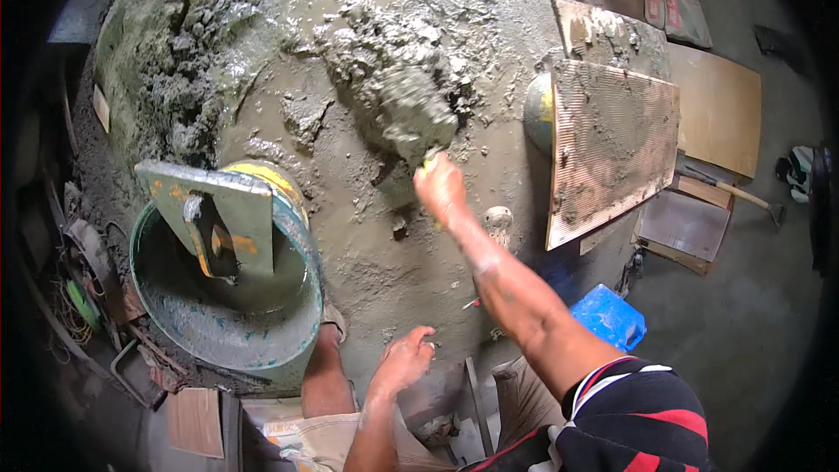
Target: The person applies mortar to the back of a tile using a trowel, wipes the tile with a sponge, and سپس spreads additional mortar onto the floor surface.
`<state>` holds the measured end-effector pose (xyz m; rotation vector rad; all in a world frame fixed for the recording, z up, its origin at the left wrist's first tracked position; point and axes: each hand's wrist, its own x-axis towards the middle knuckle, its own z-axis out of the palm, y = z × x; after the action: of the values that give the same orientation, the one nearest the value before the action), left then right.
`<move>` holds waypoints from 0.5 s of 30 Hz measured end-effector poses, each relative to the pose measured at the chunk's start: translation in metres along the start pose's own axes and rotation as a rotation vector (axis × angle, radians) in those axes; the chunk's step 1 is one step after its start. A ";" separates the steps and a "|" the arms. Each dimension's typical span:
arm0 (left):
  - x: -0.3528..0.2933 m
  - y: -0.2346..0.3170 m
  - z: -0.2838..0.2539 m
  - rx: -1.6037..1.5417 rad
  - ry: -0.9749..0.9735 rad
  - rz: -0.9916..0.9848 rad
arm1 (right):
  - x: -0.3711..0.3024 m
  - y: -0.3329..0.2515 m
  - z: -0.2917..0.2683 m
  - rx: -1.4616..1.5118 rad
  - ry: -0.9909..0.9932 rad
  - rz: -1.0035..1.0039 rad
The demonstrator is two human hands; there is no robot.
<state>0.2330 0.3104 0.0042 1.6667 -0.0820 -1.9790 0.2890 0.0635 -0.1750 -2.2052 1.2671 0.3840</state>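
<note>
My right hand (441,188) grips the yellow handle of a trowel (431,157), its arm stretched forward over the wet floor. The trowel's blade is hidden under a blurred lump of grey mortar (411,114) at the near side of a mortar heap (367,44). Low in the middle, my left hand (404,363) holds nothing, its fingers loosely bent and apart, close to my knees. To its left stands a large teal bucket (144,284) with grey water inside. A flat plastering trowel (236,214) with a worn handle leans across the bucket's rim.
A ribbed-back tile (612,149) leans at right against a round container (537,114), another mortar-smeared tile (612,39) behind it. A blue jug (609,317) sits by my right elbow. A larger mortar mound (166,61) rises at far left. Tools and scraps (87,297) clutter the left edge.
</note>
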 end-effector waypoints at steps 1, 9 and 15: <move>0.001 -0.002 0.000 0.002 0.000 0.000 | -0.015 -0.013 -0.004 -0.098 -0.074 0.036; 0.014 -0.013 0.010 -0.032 -0.012 -0.013 | -0.094 0.089 0.026 0.204 0.033 0.072; 0.010 -0.020 0.003 -0.034 -0.029 -0.015 | 0.014 0.171 0.035 0.729 0.062 0.746</move>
<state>0.2223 0.3219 -0.0119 1.6222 -0.0460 -2.0049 0.1509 0.0072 -0.2662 -1.1078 1.8691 0.0867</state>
